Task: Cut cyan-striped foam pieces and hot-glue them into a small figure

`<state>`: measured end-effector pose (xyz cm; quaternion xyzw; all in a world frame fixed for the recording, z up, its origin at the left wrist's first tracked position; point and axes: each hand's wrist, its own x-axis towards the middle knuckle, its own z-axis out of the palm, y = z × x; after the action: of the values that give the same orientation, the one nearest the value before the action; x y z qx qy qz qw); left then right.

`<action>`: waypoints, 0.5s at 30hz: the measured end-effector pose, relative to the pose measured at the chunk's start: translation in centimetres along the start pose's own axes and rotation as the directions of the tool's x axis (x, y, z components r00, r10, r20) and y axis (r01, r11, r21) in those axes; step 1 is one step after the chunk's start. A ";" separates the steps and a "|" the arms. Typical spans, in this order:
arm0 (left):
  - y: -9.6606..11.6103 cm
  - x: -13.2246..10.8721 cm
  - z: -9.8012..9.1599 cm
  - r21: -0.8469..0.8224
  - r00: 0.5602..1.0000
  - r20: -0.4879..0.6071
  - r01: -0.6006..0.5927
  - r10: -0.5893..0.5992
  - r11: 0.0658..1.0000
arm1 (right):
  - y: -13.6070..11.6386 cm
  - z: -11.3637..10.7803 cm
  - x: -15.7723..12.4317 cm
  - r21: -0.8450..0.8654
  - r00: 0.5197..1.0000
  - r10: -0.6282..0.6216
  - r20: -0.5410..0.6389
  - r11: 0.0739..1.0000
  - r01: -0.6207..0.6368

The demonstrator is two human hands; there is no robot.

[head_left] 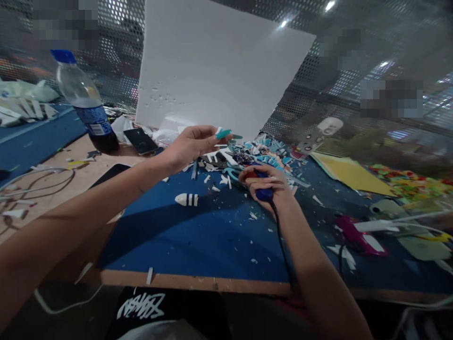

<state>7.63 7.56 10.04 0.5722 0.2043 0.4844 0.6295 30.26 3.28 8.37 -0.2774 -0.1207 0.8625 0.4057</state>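
Note:
Between the thumb and fingers of my left hand (pixel 198 144) is a small teal and white piece (pixel 222 133), held up above the scrap pile. My right hand (pixel 267 186) is wrapped round a blue and red corded tool (pixel 264 192), whose black cable runs down past my wrist. Teal-handled scissors (pixel 231 174) lie just left of my right hand. A white, bullet-shaped piece with dark bands (pixel 187 199) lies on the blue mat (pixel 198 241), below my left hand.
Teal and white scraps (pixel 271 151) are heaped behind my hands. A bottle (pixel 92 113) and a phone (pixel 140 140) are at the left. A white board (pixel 219 71) leans at the back. Yellow sheets (pixel 354 174) and a magenta object (pixel 361 235) lie right.

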 end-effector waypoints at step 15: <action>-0.4 0.9 -1.3 0.112 0.996 0.072 -0.061 0.054 0.992 | -0.2 -1.0 -1.3 -0.004 0.907 -0.369 -0.204 0.927 0.376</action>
<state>7.12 9.07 9.59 0.6291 0.1934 0.4700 0.5882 31.63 2.38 8.13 -0.3278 -0.1147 0.7388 0.5775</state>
